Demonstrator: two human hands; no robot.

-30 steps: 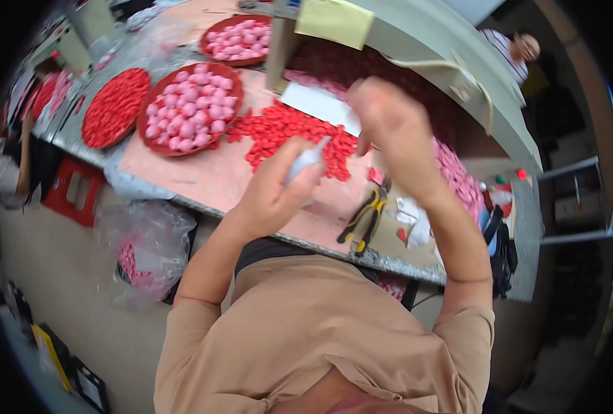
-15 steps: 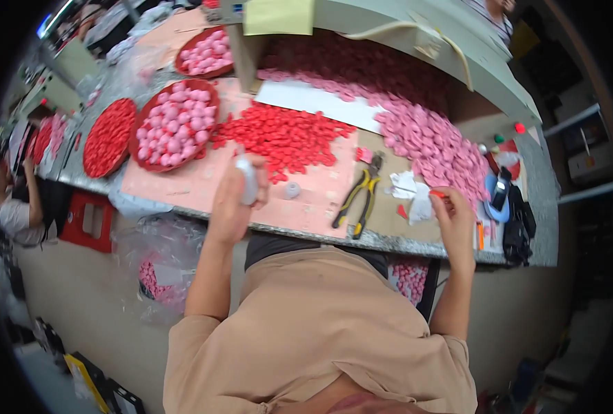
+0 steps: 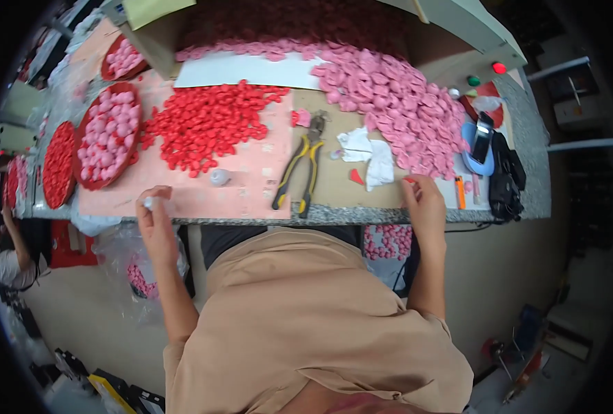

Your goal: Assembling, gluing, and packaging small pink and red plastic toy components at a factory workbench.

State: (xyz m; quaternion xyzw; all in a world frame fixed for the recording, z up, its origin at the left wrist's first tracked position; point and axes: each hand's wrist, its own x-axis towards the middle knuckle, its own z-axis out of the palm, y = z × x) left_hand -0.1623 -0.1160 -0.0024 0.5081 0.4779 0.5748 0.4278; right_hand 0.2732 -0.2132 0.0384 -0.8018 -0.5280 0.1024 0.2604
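My left hand (image 3: 158,224) is closed near the front edge of the bench, at the left. A small white bottle is in it, mostly hidden, with the pale tip (image 3: 148,202) showing by the fingers. On the right, my right hand (image 3: 427,207) pinches a small red piece (image 3: 409,180) between thumb and fingertips. Beside that hand lie crumpled white tissues (image 3: 379,165) and a loose red scrap (image 3: 356,177). A small whitish cap-like piece (image 3: 219,177) stands on the pink sheet (image 3: 241,196), between my hands.
Yellow-and-black pliers (image 3: 298,168) lie mid-bench. Behind are heaps of red pieces (image 3: 206,127) and pink pieces (image 3: 396,103). Red trays (image 3: 78,162) of pink balls and red pieces stand left. A phone (image 3: 482,138), orange cutter (image 3: 460,192) and black pouch (image 3: 505,179) lie right.
The view has shifted to the right. My left hand has moved back toward the bench edge, turning the bottle so its body is mostly hidden. My right hand still pinches the red piece.
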